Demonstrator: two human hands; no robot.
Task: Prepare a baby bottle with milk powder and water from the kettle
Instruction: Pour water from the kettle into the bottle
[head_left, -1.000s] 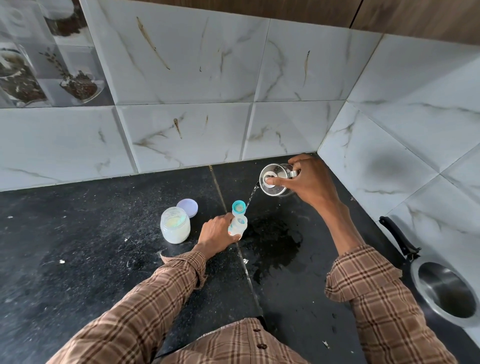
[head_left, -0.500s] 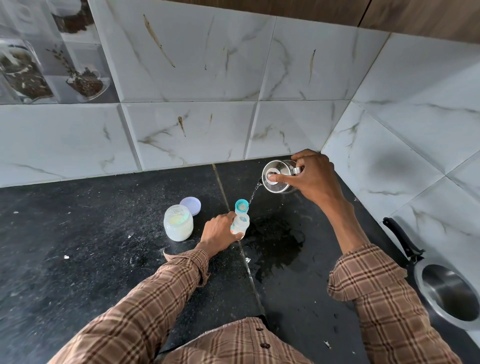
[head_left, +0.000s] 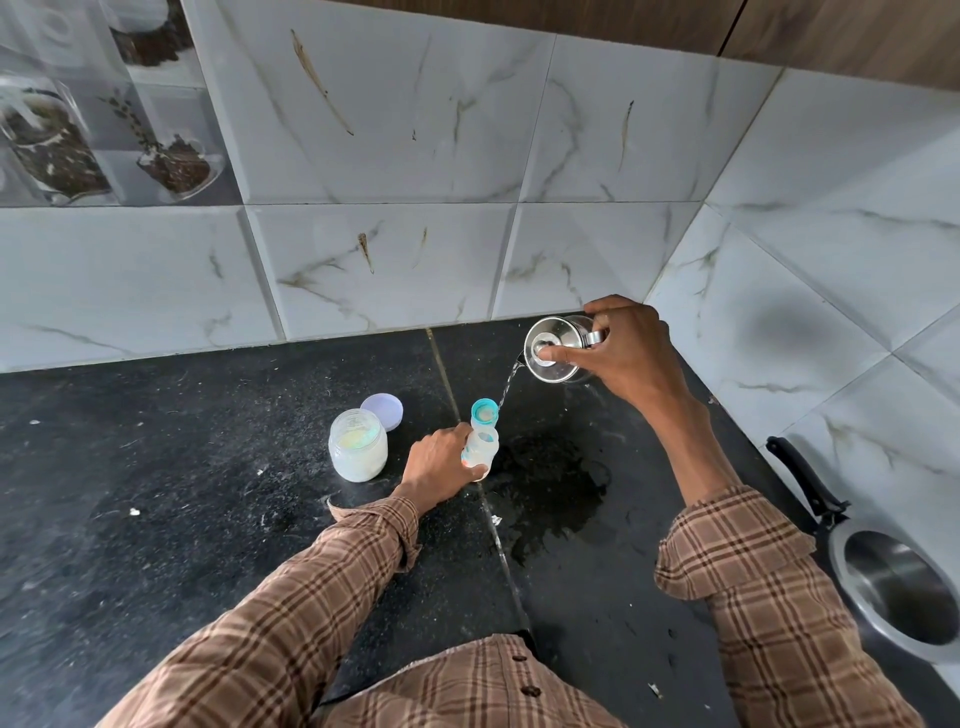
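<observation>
Baby bottle preparation is under way in the corner of a black stone counter (head_left: 156, 519) backed by white marble-look wall tiles (head_left: 395, 135). A person in a brown checked shirt reaches forward with both arms. At the far right edge sits a steel pan (head_left: 898, 592) with a black handle, well apart from the work.

The right hand (head_left: 623, 353) holds a small glass kettle (head_left: 553, 349) with a steel lid, raised above the counter and tipped to the left. Its fingers curl round the handle side, and one finger presses on the lid knob. A thin stream of water (head_left: 506, 387) falls from the spout down and to the left. Below it, a wet patch (head_left: 550, 483) spreads on the counter.

To the left stands an open jar of milk powder (head_left: 358, 444), with its pale lilac lid (head_left: 383, 410) lying just behind it.

The baby bottle (head_left: 480, 441) stands upright between jar and kettle, its teal neck ring open to the top. The left hand (head_left: 436, 467) grips its lower body, fingers wrapped around it from the left. The stream meets the ring's right edge, so the pour seems barely centred; the bottle's mouth lies below and left of the spout, and a slight shift of either hand would likely cure the spilling.
</observation>
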